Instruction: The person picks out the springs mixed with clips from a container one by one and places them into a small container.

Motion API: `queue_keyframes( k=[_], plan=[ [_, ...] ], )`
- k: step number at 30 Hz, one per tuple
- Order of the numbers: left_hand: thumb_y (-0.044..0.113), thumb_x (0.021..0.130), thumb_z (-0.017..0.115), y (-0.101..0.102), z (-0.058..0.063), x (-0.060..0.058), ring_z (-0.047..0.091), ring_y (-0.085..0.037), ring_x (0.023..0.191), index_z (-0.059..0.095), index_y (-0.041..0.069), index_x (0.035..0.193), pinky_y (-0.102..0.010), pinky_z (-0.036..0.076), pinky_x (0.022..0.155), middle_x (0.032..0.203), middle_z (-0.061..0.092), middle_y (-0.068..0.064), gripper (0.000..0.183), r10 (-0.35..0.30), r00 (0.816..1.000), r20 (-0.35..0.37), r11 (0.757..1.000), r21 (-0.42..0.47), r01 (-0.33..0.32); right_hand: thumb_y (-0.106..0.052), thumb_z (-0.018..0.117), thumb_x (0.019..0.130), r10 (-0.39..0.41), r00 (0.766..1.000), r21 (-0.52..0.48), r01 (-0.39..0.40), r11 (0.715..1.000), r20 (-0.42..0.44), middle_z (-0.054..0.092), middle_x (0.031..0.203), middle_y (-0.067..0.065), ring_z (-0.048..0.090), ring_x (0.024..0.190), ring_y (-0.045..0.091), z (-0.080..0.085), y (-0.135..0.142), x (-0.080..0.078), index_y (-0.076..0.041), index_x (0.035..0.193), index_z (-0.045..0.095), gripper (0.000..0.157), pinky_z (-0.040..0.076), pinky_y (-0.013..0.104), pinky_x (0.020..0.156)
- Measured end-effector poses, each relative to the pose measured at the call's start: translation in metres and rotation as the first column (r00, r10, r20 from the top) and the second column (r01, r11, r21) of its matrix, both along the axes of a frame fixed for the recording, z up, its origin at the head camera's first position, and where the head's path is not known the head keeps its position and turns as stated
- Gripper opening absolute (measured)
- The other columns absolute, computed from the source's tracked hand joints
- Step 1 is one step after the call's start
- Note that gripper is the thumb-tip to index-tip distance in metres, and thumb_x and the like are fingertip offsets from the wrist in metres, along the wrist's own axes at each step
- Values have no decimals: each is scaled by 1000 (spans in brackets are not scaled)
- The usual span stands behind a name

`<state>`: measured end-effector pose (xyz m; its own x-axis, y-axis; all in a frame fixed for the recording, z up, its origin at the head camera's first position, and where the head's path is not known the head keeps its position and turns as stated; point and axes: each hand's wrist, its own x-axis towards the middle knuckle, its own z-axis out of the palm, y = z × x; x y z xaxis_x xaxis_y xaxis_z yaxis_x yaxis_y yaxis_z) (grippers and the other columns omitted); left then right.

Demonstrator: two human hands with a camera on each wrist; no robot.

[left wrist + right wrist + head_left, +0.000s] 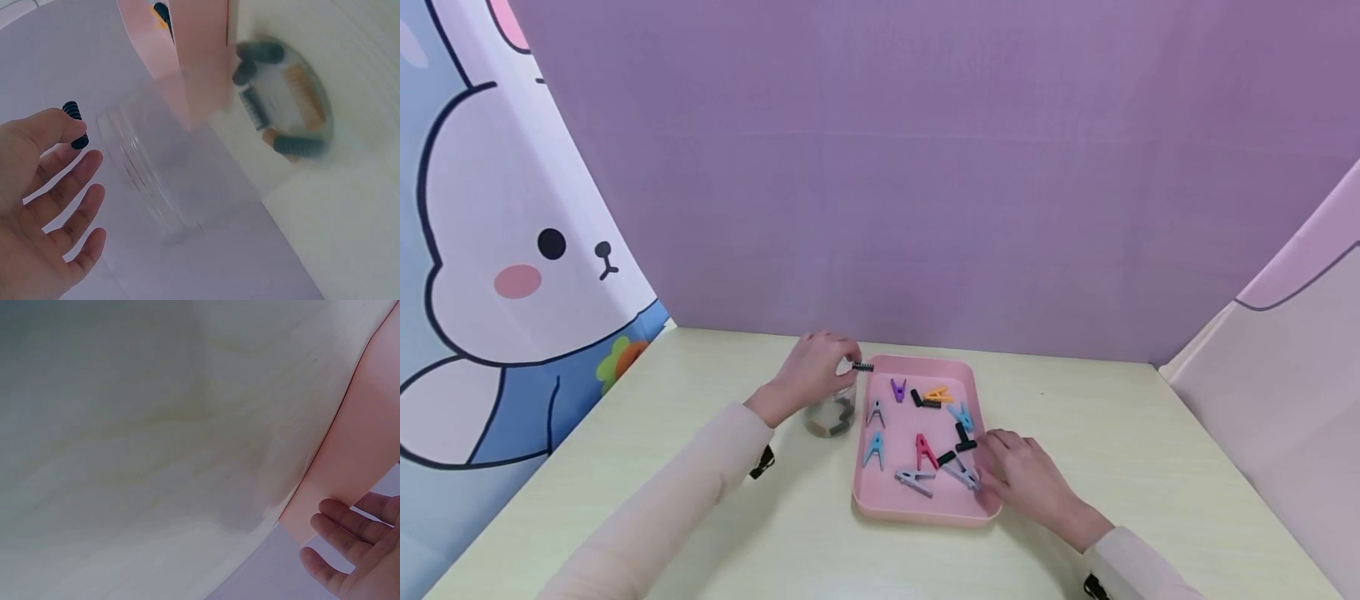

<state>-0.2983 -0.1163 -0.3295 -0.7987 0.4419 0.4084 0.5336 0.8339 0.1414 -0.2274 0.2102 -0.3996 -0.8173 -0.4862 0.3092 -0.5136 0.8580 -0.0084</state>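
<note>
My left hand (822, 367) pinches a small black ridged cylinder (862, 367) between thumb and fingertips, above a clear jar (828, 432). In the left wrist view the cylinder (75, 125) stands out beyond the thumb, beside the jar's see-through wall (206, 181). Several black and brown ridged cylinders (303, 97) lie at the jar's bottom. My right hand (1026, 475) is at the right side of a pink tray (917, 506), fingers loosely bent against its outer wall (350, 462). Near it in the tray lie a grey clothespin (961, 475) and black cylinders (966, 446).
Further clothespins lie spread over the tray: purple (898, 389), yellow (937, 394), red (924, 451), and blue (873, 450). The jar stands close against the tray's left side on the pale table (1120, 433). A purple cloth (925, 208) hangs behind the table.
</note>
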Motion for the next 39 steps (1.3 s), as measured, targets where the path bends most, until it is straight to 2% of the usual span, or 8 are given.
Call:
queue_keyframes(
  k=[10, 19, 30, 39],
  plan=[
    [18, 77, 67, -19, -3, -2, 57, -24, 89, 67, 15, 86, -44, 43, 80, 86, 66, 2, 9, 46, 999, -27, 999, 5, -46, -29, 69, 78, -3, 1000, -2, 3, 1000, 4, 62, 110, 10, 56, 105, 26, 0, 2, -1, -3, 110, 61, 42, 46, 45, 85],
    [19, 76, 69, -22, -15, -6, 55, -23, 83, 67, 15, 85, -43, 43, 74, 85, 65, 1, 10, 94, 995, 21, 994, -53, -93, -30, 69, 77, -4, 1000, -6, 4, 1000, -9, 62, 110, 9, 57, 105, 25, -5, 5, -3, -5, 109, 61, 41, 47, 44, 83],
    [19, 76, 70, -22, -19, -7, 53, -23, 80, 67, 16, 84, -43, 42, 73, 84, 66, 2, 9, 87, 995, 40, 995, -60, -85, -31, 68, 78, -5, 1000, -3, 5, 1000, 16, 62, 111, 9, 56, 106, 25, -7, 4, -5, -5, 110, 61, 42, 47, 44, 85],
    [22, 77, 70, -23, -21, -7, 52, -22, 80, 68, 16, 83, -40, 40, 72, 85, 67, 0, 8, 90, 994, 59, 995, -56, -87, -30, 68, 78, 28, 1000, -12, -28, 1000, -12, 63, 110, 9, 57, 104, 24, -8, 4, -7, -6, 109, 61, 40, 48, 44, 82]
  ],
)
